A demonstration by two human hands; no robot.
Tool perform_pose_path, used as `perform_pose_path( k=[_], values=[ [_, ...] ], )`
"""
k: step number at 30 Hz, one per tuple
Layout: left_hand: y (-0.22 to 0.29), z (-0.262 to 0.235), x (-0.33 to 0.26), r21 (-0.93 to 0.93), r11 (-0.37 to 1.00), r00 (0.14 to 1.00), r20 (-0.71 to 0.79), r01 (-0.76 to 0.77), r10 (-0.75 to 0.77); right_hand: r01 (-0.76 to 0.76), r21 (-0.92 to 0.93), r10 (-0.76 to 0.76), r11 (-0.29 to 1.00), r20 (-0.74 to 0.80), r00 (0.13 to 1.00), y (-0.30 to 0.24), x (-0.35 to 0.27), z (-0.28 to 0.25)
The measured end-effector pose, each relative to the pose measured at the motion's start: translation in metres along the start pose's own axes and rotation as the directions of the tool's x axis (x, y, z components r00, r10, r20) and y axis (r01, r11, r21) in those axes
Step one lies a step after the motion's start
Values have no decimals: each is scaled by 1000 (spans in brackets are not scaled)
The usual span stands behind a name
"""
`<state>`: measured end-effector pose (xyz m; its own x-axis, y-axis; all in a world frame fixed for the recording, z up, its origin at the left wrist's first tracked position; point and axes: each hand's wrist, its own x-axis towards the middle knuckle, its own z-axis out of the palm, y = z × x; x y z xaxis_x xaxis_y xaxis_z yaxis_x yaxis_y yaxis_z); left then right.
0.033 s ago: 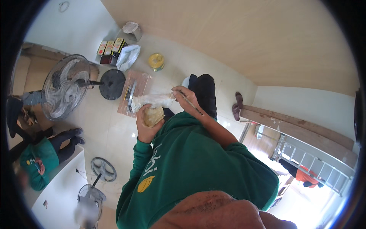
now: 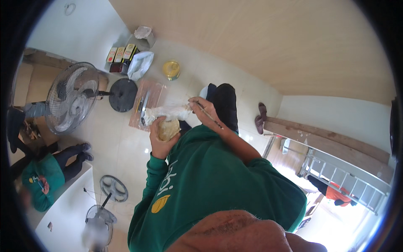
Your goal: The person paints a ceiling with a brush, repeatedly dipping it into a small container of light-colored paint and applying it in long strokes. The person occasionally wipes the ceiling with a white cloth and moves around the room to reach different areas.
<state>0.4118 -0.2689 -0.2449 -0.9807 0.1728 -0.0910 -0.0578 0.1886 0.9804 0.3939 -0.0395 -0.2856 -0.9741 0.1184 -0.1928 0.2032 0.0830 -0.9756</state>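
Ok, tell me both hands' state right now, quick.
Left hand: holding a round, pale yellowish container.
Right hand: closed on a thin, stick-like tool; whether it also grips the whitish material cannot be told.

head-worn fisheye — wide, downward

Probably a renovation site: ladder, tins

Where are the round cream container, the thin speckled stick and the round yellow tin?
Round cream container [image 2: 169, 129]: head view, inner surface.
Thin speckled stick [image 2: 207, 113]: head view, shaft.
Round yellow tin [image 2: 171, 67]: head view, top.
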Motion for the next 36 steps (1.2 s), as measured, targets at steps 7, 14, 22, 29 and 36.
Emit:
perform_pose_path(
  k=[7, 14, 22, 29, 36],
  values=[
    [-19, 2, 6, -11, 998, 998, 8, -56, 56, 115, -174, -115, 978, 9, 993, 11, 6, -4],
    [-24, 12, 22, -180, 979, 994, 33, -99, 107, 76, -244, -73, 967, 22, 997, -5, 5, -10],
    [-14, 14, 26, -241, 965, 991, 58, -104, 122, 49, -271, -54, 961, -13, 998, -25, 3, -12],
    [-22, 13, 16, -175, 981, 997, -7, -82, 82, 117, -275, -136, 954, -51, 989, -35, 5, -8],
    [-18, 11, 4, -171, 972, 985, -75, -164, 153, 244, -261, -259, 934, -22, 966, -62, 13, 0]
  ],
)
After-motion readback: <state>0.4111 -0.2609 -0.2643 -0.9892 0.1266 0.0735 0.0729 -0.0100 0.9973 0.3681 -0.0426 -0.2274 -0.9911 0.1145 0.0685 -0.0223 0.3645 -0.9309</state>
